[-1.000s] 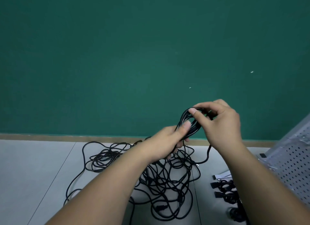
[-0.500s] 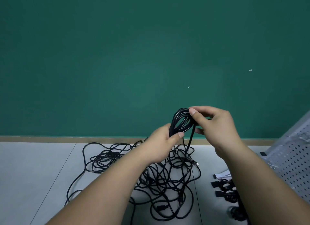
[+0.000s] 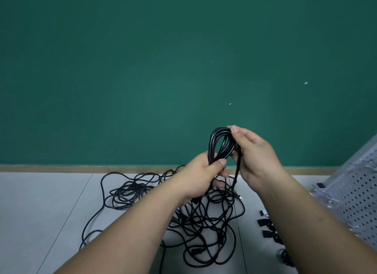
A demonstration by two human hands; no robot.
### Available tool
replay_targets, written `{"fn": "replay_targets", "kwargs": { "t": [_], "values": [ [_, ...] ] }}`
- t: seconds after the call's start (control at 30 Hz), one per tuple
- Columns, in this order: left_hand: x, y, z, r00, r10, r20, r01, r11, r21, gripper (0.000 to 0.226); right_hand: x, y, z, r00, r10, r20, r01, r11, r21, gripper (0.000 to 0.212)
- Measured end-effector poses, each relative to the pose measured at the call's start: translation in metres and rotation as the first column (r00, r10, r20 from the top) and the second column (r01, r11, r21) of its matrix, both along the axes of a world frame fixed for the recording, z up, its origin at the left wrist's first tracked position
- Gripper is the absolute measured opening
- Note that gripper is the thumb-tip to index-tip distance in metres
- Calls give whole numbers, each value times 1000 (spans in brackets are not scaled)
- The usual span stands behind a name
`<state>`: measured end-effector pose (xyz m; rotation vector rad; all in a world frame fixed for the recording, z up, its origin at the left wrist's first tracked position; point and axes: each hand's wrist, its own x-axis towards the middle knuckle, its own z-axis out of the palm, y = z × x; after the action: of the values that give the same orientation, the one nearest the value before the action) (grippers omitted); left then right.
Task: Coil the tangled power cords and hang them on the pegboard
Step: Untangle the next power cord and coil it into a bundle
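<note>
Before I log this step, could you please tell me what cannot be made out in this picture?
Head view only:
1. Lower part of the coil: hidden in the left hand's grip.
2. Cord pile on the floor: its middle is covered by the left forearm.
3. Pegboard: cut off by the right edge; hooks too blurred to tell.
4. Small black pieces beside it: partly behind the right forearm, too small to identify.

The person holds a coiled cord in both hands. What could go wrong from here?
The coil is gripped at its base by the left hand and pinched at its top by the right hand; if either grip loosens, the loops may spring apart.
The plug end hangs near the tangled cords on the floor and may snag.
</note>
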<state>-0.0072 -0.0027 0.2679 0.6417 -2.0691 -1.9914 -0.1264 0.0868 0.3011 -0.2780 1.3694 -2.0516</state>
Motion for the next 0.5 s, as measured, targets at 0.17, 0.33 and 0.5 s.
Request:
{"fn": "replay_targets", "kwargs": {
  "t": [0.17, 0.33, 0.5],
  "values": [
    [-1, 0, 0, 1000, -25, 14, 26, 998, -48, 28, 18, -8, -4, 990, 15, 141, -3, 996, -88, 22],
    [1, 0, -1, 997, -81, 19, 81, 996, -27, 17, 11, -6, -6, 997, 81, 8, -81, 996, 48, 26],
    [1, -12, 2, 998, -33, -53, 31, 999, -43, 11, -3, 2, -7, 950, 198, -239, -144, 964, 224, 27]
  ]
}}
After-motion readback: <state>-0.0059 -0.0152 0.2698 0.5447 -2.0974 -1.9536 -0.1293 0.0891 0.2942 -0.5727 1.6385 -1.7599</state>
